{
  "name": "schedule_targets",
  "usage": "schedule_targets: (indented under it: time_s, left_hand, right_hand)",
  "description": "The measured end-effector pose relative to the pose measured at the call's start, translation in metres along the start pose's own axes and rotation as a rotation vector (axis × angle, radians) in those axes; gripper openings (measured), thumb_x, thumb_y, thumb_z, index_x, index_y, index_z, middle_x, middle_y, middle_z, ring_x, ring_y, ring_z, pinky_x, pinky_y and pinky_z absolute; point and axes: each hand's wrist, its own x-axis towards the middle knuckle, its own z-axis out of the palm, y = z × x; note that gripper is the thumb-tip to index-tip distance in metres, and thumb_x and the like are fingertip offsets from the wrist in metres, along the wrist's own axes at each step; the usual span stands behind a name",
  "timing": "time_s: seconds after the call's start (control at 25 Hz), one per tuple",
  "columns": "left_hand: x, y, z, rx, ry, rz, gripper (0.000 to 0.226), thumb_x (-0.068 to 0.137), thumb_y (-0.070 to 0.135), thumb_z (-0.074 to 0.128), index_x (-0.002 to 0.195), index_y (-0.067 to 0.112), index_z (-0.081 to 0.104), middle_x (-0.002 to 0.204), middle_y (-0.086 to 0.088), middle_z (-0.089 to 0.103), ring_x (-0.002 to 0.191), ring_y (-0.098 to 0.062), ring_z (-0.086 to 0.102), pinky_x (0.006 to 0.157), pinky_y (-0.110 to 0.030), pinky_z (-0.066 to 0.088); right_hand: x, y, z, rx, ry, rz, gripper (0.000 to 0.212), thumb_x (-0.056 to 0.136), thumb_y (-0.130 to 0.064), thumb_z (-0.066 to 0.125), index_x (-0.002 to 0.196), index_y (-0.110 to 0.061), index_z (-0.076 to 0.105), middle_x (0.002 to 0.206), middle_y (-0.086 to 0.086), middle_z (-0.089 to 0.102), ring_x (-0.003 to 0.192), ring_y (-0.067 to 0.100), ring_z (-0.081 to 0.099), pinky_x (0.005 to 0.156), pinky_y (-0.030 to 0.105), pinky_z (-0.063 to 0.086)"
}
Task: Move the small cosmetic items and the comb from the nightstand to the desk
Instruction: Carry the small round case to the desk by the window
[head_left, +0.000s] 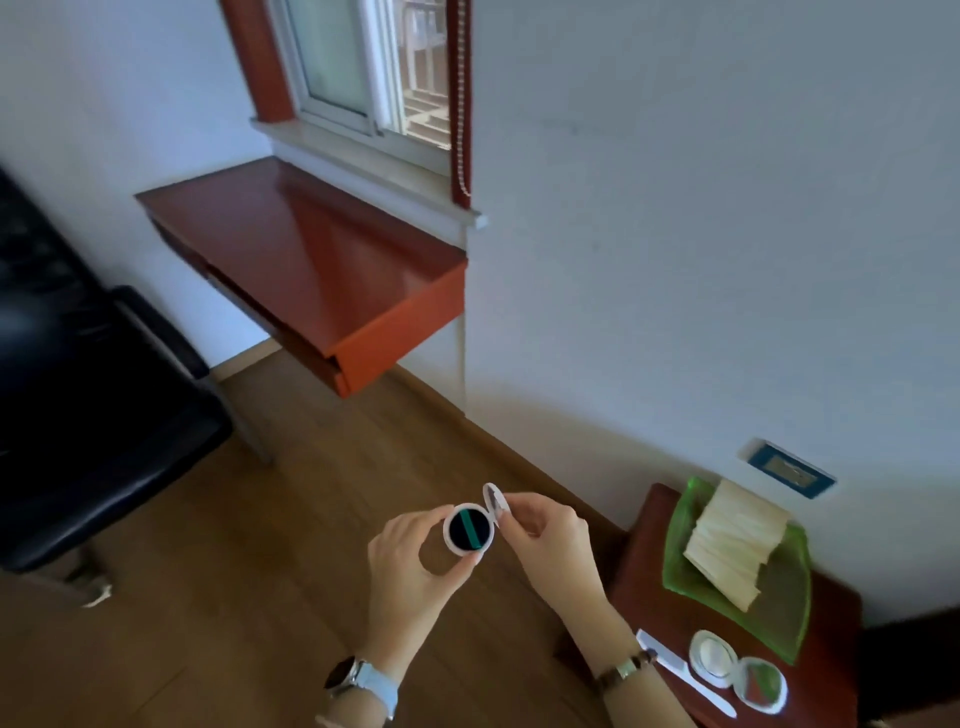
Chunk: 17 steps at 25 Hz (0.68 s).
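I hold a small round white compact (469, 529) open above the wooden floor. My left hand (415, 566) grips its base, whose dark mirror shows a green stripe. My right hand (545, 545) pinches the raised lid (493, 503). On the red-brown nightstand (654, 597) at lower right lie a second open white compact (737, 673) with two round mirrors and a white comb (685, 675) beside it. The red-brown desk (311, 260) stands bare under the window, up and to the left.
A green glass tray (691, 512) with a stack of cream napkins (737, 540) sits at the back of the nightstand. A black chair (88, 415) stands left of the desk. A blue wall socket plate (789, 467) is above the nightstand.
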Motion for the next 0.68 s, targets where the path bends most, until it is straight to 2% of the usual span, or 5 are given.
schedule_targets:
  time_s: [0.2,0.36,0.52,0.68]
  left_hand:
    - [0.05,-0.049,-0.096,0.007,0.072,-0.006,0.049,0.069,0.06,0.073,0.112,0.038,0.064,0.11,0.022,0.066,0.107,-0.004,0.059,0.089,-0.046,0.051]
    - [0.09,-0.088,-0.163,0.042,0.123,-0.02,0.05,0.068,0.058,0.071,0.112,0.034,0.065,0.111,0.018,0.067,0.108,-0.008,0.06,0.089,-0.047,0.05]
    - [0.119,-0.118,-0.21,0.069,0.16,-0.047,0.052,0.07,0.055,0.071,0.115,0.03,0.064,0.112,0.016,0.066,0.109,-0.01,0.057,0.092,-0.049,0.048]
    - [0.142,-0.139,-0.236,0.087,0.183,-0.103,0.053,0.071,0.05,0.075,0.117,0.027,0.064,0.114,0.013,0.065,0.113,-0.01,0.054,0.097,-0.047,0.045]
  right_hand:
    - [0.04,-0.088,0.076,-0.003,-0.062,-0.076,0.021,0.093,-0.031,0.066,0.111,-0.025,0.073,0.092,-0.022,0.068,0.083,-0.009,0.064,0.064,0.002,0.047]
    - [0.071,-0.145,0.135,0.011,-0.11,-0.115,0.023,0.093,-0.032,0.066,0.113,-0.024,0.072,0.098,-0.017,0.07,0.088,-0.004,0.065,0.071,0.008,0.048]
    - [0.1,-0.189,0.181,0.013,-0.157,-0.16,0.024,0.093,-0.034,0.065,0.114,-0.024,0.072,0.101,-0.014,0.072,0.091,-0.002,0.066,0.077,0.013,0.049]
    - [0.125,-0.221,0.21,-0.005,-0.196,-0.18,0.023,0.094,-0.032,0.064,0.114,-0.022,0.072,0.097,-0.014,0.069,0.085,-0.005,0.063,0.07,0.008,0.044]
